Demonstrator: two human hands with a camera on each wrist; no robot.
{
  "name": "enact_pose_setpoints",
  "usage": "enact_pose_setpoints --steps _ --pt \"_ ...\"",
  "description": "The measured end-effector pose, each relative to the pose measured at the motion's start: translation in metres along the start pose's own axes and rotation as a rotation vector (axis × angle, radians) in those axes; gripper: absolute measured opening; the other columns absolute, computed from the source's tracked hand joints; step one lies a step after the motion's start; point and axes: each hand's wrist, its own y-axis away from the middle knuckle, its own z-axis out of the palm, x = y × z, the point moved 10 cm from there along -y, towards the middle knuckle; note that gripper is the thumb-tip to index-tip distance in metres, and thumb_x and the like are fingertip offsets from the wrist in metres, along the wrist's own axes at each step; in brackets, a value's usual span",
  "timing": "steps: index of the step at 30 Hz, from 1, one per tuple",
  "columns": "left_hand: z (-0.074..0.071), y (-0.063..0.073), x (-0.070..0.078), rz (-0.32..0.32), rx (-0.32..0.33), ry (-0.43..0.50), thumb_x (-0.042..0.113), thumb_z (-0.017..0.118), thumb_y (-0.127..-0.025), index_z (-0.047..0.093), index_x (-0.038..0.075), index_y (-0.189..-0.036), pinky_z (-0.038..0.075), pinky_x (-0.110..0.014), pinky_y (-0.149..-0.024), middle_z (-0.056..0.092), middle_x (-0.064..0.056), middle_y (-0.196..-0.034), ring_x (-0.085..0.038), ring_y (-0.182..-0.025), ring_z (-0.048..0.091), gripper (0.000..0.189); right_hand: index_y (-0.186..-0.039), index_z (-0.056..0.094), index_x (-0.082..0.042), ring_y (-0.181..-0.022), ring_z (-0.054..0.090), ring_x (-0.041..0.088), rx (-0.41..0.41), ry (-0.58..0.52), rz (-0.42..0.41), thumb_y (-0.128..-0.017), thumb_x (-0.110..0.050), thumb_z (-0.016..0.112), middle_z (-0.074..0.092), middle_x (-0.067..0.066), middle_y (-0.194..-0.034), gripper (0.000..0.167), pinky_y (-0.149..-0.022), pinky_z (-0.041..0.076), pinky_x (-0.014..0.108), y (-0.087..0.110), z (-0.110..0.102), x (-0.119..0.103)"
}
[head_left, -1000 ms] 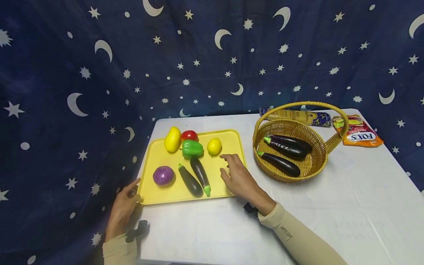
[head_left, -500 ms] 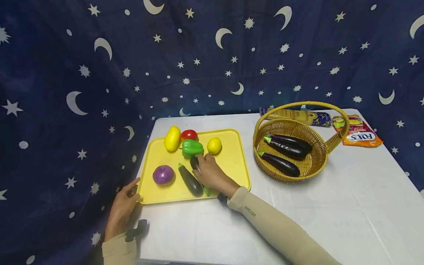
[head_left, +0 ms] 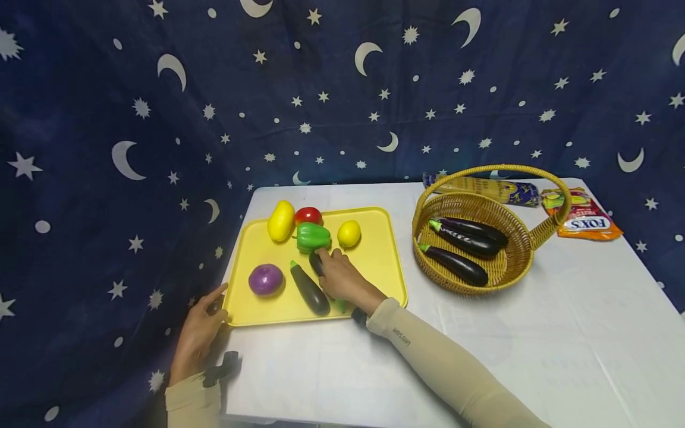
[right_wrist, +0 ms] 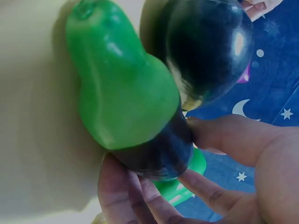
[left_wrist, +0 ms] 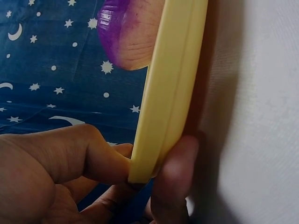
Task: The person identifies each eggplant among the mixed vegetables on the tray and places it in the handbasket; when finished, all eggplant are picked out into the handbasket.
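My right hand [head_left: 345, 279] grips a dark eggplant [right_wrist: 156, 156] lying on the yellow tray [head_left: 374, 261]; in the right wrist view its green stem end sticks out past the fingers. A second eggplant [head_left: 310, 291] lies just left of it. With thumb and fingers, my left hand [head_left: 200, 330] pinches the tray's left front corner, as the left wrist view shows close up. A round purple vegetable [head_left: 266, 279] sits on the tray near that hand. Beyond the gripped eggplant are a green bell pepper [head_left: 313, 237] and a lemon [head_left: 349, 233].
A yellow mango [head_left: 281, 221] and a red tomato [head_left: 308, 216] sit at the tray's far left. To the right stands a wicker basket [head_left: 455, 288] with a tall handle, holding three eggplants. Behind it lie a pasta packet [head_left: 503, 191] and a FOX'S candy bag [head_left: 585, 223].
My right hand has moved left from over the tray's right side and taken hold of the right-hand eggplant. My left hand has stayed at the tray's corner.
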Motion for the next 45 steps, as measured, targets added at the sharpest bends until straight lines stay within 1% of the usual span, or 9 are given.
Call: enact_pose_setpoints --steps 7,12,18,21,24,27,31,38,45 --pt "0.001 -0.002 0.002 -0.002 -0.004 -0.008 -0.002 0.053 -0.092 0.036 0.019 -0.167 0.046 -0.023 -0.084 0.035 -0.026 -0.168 -0.042 -0.144 0.041 0.08 -0.164 0.038 -0.017 -0.113 0.054 0.029 0.029 -0.092 0.028 -0.1 -0.016 0.067 0.053 0.021 -0.139 0.07 -0.086 0.053 0.039 0.007 -0.02 0.01" --pt "0.001 -0.001 0.003 0.0 -0.005 -0.009 -0.002 0.052 -0.093 0.035 0.018 -0.168 0.046 -0.022 -0.086 0.034 -0.027 -0.168 -0.042 -0.144 0.041 0.079 -0.163 0.04 -0.021 -0.105 0.057 0.028 0.062 -0.109 0.051 -0.1 -0.018 0.068 0.054 0.017 -0.131 0.068 -0.079 0.053 0.036 0.012 -0.035 0.018" --pt "0.001 0.001 0.001 -0.01 0.002 -0.011 0.0 0.053 -0.093 0.036 0.019 -0.167 0.047 -0.019 -0.078 0.036 -0.027 -0.166 -0.04 -0.137 0.043 0.079 -0.16 0.043 -0.023 -0.103 0.057 0.027 0.065 -0.102 0.011 -0.1 -0.019 0.067 0.056 0.016 -0.129 0.065 -0.08 0.051 0.036 0.025 -0.046 0.021" --pt "0.001 0.001 -0.002 -0.034 -0.004 -0.017 0.001 0.053 -0.093 0.035 0.021 -0.168 0.049 -0.027 -0.089 0.033 -0.026 -0.169 -0.04 -0.141 0.042 0.079 -0.159 0.046 -0.026 -0.107 0.056 0.026 0.059 -0.077 -0.013 -0.1 -0.018 0.067 0.056 0.016 -0.134 0.063 -0.085 0.051 0.04 0.034 -0.053 0.023" --pt "0.001 0.001 -0.003 -0.051 -0.005 -0.002 0.0 0.052 -0.093 0.034 0.021 -0.168 0.046 -0.042 -0.105 0.03 -0.026 -0.172 -0.042 -0.145 0.04 0.081 -0.158 0.047 -0.029 -0.112 0.055 0.027 0.057 -0.037 -0.047 -0.1 -0.017 0.066 0.055 0.016 -0.138 0.062 -0.089 0.051 0.043 0.041 -0.063 0.024" --pt "0.001 0.001 -0.005 -0.081 -0.004 0.007 0.0 0.052 -0.094 0.033 0.024 -0.168 0.043 -0.049 -0.109 0.03 -0.025 -0.172 -0.043 -0.145 0.04 0.081 -0.157 0.047 -0.03 -0.113 0.054 0.027 0.063 0.023 -0.092 -0.1 -0.016 0.066 0.056 0.014 -0.135 0.062 -0.091 0.051 0.044 0.049 -0.073 0.025" --pt "0.001 0.001 -0.005 -0.085 -0.011 -0.008 0.002 0.053 -0.095 0.034 0.025 -0.168 0.045 -0.04 -0.101 0.03 -0.024 -0.172 -0.041 -0.142 0.04 0.079 -0.156 0.048 -0.03 -0.111 0.055 0.026 0.077 0.09 -0.145 -0.099 -0.015 0.065 0.058 0.012 -0.128 0.062 -0.09 0.052 0.044 0.063 -0.088 0.028" --pt "0.0 0.0 0.005 -0.002 -0.001 0.017 -0.004 0.053 -0.091 0.036 0.017 -0.167 0.047 -0.016 -0.078 0.035 -0.026 -0.166 -0.04 -0.138 0.041 0.081 -0.152 0.055 -0.028 -0.109 0.06 0.025 0.136 0.207 -0.308 -0.097 -0.011 0.068 0.062 0.008 -0.125 0.058 -0.089 0.053 0.043 0.102 -0.124 0.037" --pt "0.001 -0.001 0.001 -0.02 -0.01 -0.023 -0.001 0.053 -0.092 0.035 0.02 -0.168 0.043 -0.013 -0.079 0.032 -0.026 -0.17 -0.043 -0.147 0.04 0.081 -0.148 0.059 -0.022 -0.103 0.061 0.023 0.215 0.312 -0.384 -0.094 -0.008 0.073 0.064 0.007 -0.119 0.058 -0.09 0.051 0.042 0.136 -0.161 0.057"
